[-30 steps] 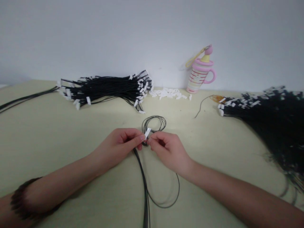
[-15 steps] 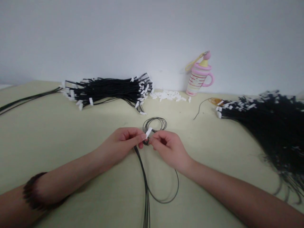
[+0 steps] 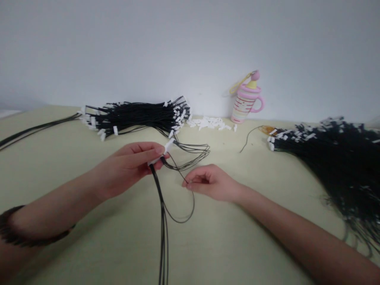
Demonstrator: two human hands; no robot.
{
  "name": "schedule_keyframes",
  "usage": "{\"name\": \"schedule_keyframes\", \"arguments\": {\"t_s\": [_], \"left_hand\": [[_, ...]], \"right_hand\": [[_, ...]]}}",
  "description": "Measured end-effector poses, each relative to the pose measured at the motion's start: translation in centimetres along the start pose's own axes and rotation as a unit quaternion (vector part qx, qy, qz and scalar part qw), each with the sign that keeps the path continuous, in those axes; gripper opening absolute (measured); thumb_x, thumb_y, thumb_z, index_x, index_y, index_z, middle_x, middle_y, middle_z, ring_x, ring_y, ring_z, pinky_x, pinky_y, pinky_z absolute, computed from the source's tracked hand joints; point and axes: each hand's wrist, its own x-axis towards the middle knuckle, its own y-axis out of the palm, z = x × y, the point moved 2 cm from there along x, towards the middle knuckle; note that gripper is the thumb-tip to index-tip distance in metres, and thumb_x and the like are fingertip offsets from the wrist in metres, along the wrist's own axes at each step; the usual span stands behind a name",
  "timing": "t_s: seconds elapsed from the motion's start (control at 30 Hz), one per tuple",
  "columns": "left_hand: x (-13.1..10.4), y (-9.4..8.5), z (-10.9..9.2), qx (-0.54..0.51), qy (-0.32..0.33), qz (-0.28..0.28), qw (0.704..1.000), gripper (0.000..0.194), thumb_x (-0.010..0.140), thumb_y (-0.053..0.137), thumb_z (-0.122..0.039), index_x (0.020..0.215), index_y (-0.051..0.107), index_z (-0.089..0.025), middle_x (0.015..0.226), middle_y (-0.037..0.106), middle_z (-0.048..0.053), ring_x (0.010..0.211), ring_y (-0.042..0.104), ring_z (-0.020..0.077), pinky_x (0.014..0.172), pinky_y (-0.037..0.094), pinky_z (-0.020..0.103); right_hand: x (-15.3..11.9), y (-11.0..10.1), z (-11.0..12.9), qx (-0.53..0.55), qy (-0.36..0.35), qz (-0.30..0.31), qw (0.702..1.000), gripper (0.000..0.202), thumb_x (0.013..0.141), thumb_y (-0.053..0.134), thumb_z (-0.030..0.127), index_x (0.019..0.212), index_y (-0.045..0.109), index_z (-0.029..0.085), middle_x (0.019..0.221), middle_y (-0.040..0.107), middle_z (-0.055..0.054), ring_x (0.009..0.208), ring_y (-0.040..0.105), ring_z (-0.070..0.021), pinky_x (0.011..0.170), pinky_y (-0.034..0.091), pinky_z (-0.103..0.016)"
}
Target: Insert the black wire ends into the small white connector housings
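My left hand [image 3: 142,160] is closed on a white plastic connector [image 3: 170,146], thumb on top, at the middle of the table. Thin black wires [image 3: 196,147] come out of the connector and loop round to the right. More black wires [image 3: 162,237] hang from under the hand toward the table's front edge. My right hand [image 3: 209,182], lower and to the right, pinches a single thin wire [image 3: 178,169] between thumb and fingertips. That wire runs up to the connector. The wire's tip is too small to make out.
Behind my left hand lies a bundle of black wires [image 3: 133,118] with white connectors at its ends. Loose white connectors [image 3: 210,123] lie scattered beside it. A pink cup [image 3: 245,103] stands against the wall [image 3: 118,47]. A large heap of black wires [image 3: 341,158] covers the table's right side.
My left hand has moved left and up with the connector. My right hand has come apart from it, and a stretch of single wire now spans between them. The wire loop has tilted.
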Motion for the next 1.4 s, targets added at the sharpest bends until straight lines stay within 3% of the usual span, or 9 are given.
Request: {"name": "schedule_keyframes", "arguments": {"t_s": [0.13,0.23,0.43,0.57,0.67,0.73,0.87,1.0,1.4], "left_hand": [[-1.6,-0.5,-2.5,0.072,0.045,0.107,0.991,0.015,0.072,0.056,-0.025,0.063,0.063,-0.015,0.056,0.055,-0.003,0.052,0.044,0.0068,0.05,0.034,0.017],[-2.5,0.0,-3.4,0.165,0.058,0.186,0.967,0.017,0.07,0.057,-0.026,0.059,0.064,-0.015,0.049,0.055,-0.002,0.046,0.045,0.0086,0.046,0.033,0.019],[-2.7,2.5,-1.9,0.322,0.057,0.276,0.904,0.022,0.077,0.051,-0.031,0.063,0.063,-0.018,0.055,0.056,0.0,0.053,0.048,0.0118,0.05,0.034,0.021],[-2.0,3.1,0.2,0.343,0.05,0.259,0.901,0.027,0.078,0.048,-0.034,0.061,0.059,-0.017,0.053,0.053,-0.002,0.049,0.042,0.0098,0.046,0.029,0.021],[-1.2,2.9,1.4,0.31,0.023,0.19,0.931,0.025,0.075,0.05,-0.035,0.061,0.061,-0.017,0.051,0.055,-0.002,0.045,0.04,0.0091,0.044,0.027,0.02],[-0.7,2.7,2.0,0.273,0.008,0.136,0.952,0.024,0.073,0.052,-0.036,0.064,0.064,-0.017,0.053,0.058,-0.001,0.046,0.043,0.0097,0.044,0.027,0.02],[0.0,2.5,3.0,0.205,-0.001,0.05,0.977,0.025,0.072,0.055,-0.038,0.064,0.063,-0.016,0.056,0.06,0.0,0.053,0.049,0.0114,0.05,0.034,0.021],[0.1,2.8,3.5,0.161,0.001,0.041,0.986,0.024,0.074,0.054,-0.036,0.066,0.062,-0.015,0.06,0.06,0.0,0.059,0.052,0.0125,0.055,0.038,0.022],[0.1,3.1,3.6,0.157,0.01,0.003,0.988,0.023,0.075,0.055,-0.035,0.065,0.063,-0.016,0.06,0.061,-0.002,0.059,0.053,0.0116,0.056,0.038,0.02]], "right_hand": [[0.1,-1.2,-0.1,0.11,0.071,0.037,0.991,0.012,0.074,0.058,0.021,0.082,0.059,0.013,0.06,0.054,0.003,0.045,0.043,-0.0034,0.038,0.029,-0.014],[0.1,-1.9,-0.4,0.217,0.076,0.012,0.973,0.019,0.069,0.064,0.023,0.085,0.058,0.013,0.069,0.062,-0.002,0.056,0.057,-0.0086,0.045,0.04,-0.017],[0.4,-3.5,-0.6,0.286,0.078,-0.008,0.955,0.02,0.073,0.056,0.019,0.091,0.06,0.012,0.091,0.065,-0.01,0.083,0.062,-0.0162,0.07,0.048,-0.026],[0.8,-5.6,-0.8,0.191,0.074,-0.16,0.965,0.025,0.073,0.047,0.015,0.094,0.059,0.013,0.087,0.065,-0.009,0.077,0.061,-0.0138,0.069,0.046,-0.026],[0.4,-6.1,-0.3,0.049,-0.014,-0.344,0.937,0.014,0.075,0.047,0.02,0.079,0.059,0.014,0.071,0.061,-0.003,0.064,0.054,-0.0098,0.057,0.041,-0.02],[-0.2,-4.8,0.7,-0.032,-0.069,-0.384,0.92,0.012,0.075,0.05,0.024,0.07,0.055,0.014,0.058,0.053,0.002,0.052,0.045,-0.0074,0.048,0.035,-0.019],[-0.9,0.3,2.3,-0.136,-0.063,-0.226,0.963,0.021,0.075,0.052,0.025,0.058,0.051,0.014,0.049,0.043,0.004,0.045,0.036,-0.0054,0.043,0.028,-0.018],[-0.9,4.1,2.2,-0.228,-0.022,-0.08,0.97,0.025,0.079,0.047,0.021,0.055,0.051,0.014,0.049,0.04,0.004,0.045,0.033,-0.0048,0.044,0.022,-0.018],[-0.4,4.2,1.7,-0.299,0.001,-0.104,0.949,0.02,0.077,0.046,0.017,0.058,0.052,0.015,0.049,0.044,0.004,0.045,0.035,-0.0059,0.045,0.019,-0.021]]}}
